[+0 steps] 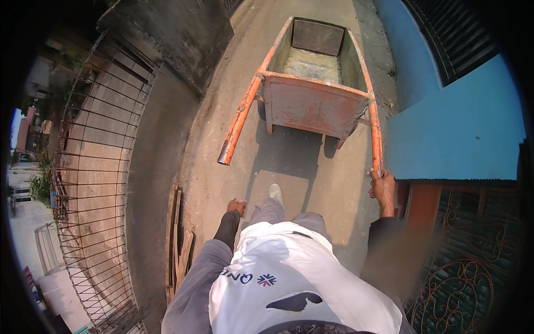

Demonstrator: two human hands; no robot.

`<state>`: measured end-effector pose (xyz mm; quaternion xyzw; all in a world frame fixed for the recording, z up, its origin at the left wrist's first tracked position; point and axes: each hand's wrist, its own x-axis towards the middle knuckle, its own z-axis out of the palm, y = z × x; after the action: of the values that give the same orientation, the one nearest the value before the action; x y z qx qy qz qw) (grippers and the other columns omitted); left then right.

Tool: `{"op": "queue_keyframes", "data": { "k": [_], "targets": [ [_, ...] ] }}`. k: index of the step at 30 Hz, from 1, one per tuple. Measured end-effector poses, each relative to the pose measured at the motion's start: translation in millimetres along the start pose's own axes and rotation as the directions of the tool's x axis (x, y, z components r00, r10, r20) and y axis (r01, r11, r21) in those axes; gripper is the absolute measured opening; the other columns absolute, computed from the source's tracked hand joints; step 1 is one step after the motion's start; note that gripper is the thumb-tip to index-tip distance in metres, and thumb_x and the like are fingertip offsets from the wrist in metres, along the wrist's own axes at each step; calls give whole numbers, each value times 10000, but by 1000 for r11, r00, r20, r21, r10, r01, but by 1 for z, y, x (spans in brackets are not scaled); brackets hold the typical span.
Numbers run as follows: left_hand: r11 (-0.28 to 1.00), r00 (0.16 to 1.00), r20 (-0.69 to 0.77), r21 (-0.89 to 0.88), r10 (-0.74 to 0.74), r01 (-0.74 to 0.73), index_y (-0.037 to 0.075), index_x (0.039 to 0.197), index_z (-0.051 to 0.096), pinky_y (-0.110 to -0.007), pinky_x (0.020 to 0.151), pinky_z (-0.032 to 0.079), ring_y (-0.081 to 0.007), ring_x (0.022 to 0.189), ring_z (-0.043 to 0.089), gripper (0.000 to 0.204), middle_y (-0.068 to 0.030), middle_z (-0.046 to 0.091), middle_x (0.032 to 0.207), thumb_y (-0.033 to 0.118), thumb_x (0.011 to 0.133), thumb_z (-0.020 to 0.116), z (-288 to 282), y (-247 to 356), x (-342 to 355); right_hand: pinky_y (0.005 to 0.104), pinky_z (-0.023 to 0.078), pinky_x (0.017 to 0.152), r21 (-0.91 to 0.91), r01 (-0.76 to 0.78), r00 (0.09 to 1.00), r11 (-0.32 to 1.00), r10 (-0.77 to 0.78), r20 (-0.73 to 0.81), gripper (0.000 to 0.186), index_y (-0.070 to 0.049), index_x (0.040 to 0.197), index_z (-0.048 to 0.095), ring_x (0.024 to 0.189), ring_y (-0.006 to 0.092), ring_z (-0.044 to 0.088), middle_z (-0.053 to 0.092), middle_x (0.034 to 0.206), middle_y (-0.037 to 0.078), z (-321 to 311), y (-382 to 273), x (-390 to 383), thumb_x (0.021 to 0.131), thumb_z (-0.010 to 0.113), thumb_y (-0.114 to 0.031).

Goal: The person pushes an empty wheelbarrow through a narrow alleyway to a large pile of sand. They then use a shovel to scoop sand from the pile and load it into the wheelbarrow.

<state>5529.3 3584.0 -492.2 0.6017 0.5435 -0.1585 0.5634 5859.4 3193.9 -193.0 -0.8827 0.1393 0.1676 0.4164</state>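
Observation:
An orange-painted metal handcart with a deep, open box stands ahead of me, its paint worn and scuffed. Its inside is pale and stained. My right hand is wrapped round the end of the right tubular handle. The left handle juts toward me with nobody's hand on it. Below and a little right of that handle's end, my left hand hangs apart from it with curled fingers and nothing visible in them. My shoe shows on the pavement below.
A narrow paved lane runs under the cart, between a dark concrete wall with wire fencing on the left and a blue wall on the right. Wooden planks lean at lower left; an ornate metal grille is at lower right.

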Motion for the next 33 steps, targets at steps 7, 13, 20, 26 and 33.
{"op": "queue_keyframes", "data": {
  "k": [7,13,20,26,33],
  "targets": [
    [956,969,29,-175,245,-237,63,892,575,-313,480,489,-149,573,586,185,-47,609,743,223,856,658,11,329,160,345,478,419,39,5,1000,999,-5,-4,332,43,947,528,437,210,584,567,622,116,53,-107,183,848,643,-253],
    [969,986,-4,-185,168,-166,54,915,583,-299,466,474,-139,566,574,169,-37,603,741,197,858,651,52,455,244,372,488,453,-10,21,1000,1000,-20,14,324,26,972,515,465,238,605,579,613,137,96,-240,316,844,642,-244],
    [990,993,17,83,-119,118,4,993,636,-350,639,530,-233,692,648,287,-134,681,872,240,834,677,91,473,276,372,492,486,-51,66,998,997,-67,-12,320,21,919,547,464,244,608,588,605,132,117,-369,547,846,641,-276],
    [870,999,-54,493,9,18,-63,1019,638,-383,776,531,-313,812,680,483,-188,707,939,356,788,700,145,556,389,340,464,435,-41,88,996,995,-88,9,328,25,900,566,440,201,583,562,592,89,104,-471,764,867,639,-293],
    [965,996,-62,255,71,-53,-16,996,620,-378,675,547,-278,716,668,382,-153,695,862,309,808,690,196,869,578,343,454,406,-155,55,998,986,-59,-20,342,-3,1016,572,446,207,588,588,659,106,89,-580,1007,892,617,-318]
  ]
}}
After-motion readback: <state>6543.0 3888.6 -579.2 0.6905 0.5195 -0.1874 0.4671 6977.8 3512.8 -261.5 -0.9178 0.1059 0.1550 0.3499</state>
